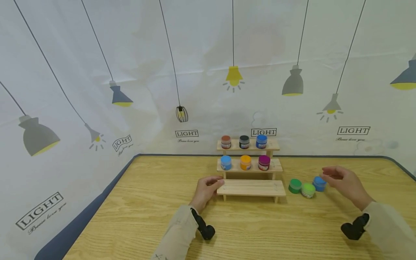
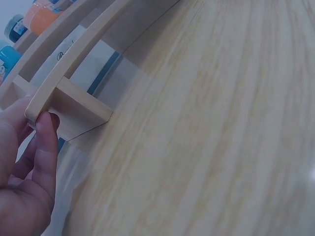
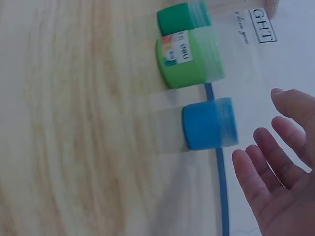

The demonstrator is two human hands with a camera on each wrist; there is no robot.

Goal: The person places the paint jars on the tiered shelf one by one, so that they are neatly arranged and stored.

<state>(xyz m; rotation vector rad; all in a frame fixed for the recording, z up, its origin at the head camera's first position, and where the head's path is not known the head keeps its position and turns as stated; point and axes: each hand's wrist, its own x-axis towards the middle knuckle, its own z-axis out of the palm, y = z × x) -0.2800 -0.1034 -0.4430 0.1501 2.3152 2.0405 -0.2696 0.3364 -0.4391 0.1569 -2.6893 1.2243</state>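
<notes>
The left hand (image 1: 205, 190) pinches the left end of the lowest step of a wooden stand (image 1: 251, 188), thumb and fingers closed on the board's corner. The right hand (image 1: 345, 182) is loosely open with nothing in its grasp, its fingers just beside a blue jar (image 1: 319, 185) and apart from it. That jar stands upright on the wooden counter (image 1: 146, 216), toward its far right corner. Between it and the stand are a light green jar (image 1: 307, 190), whose label seems to read "deli", and a dark green jar (image 1: 295, 186). The stand sits near the middle of the counter's far edge. On its middle step, from left to right, are a light blue jar (image 1: 226, 163), an orange jar (image 1: 245, 163) and a purple jar (image 1: 264, 163); on the top step are a reddish-brown jar (image 1: 225, 142), a black jar (image 1: 244, 142) and a deep blue jar (image 1: 261, 142). Their labels are too small to read. Beyond the far edge, the white backdrop (image 1: 201, 43) carries printed lamps and boxed "LIGHT" lettering, with script beneath ending in "love you".
</notes>
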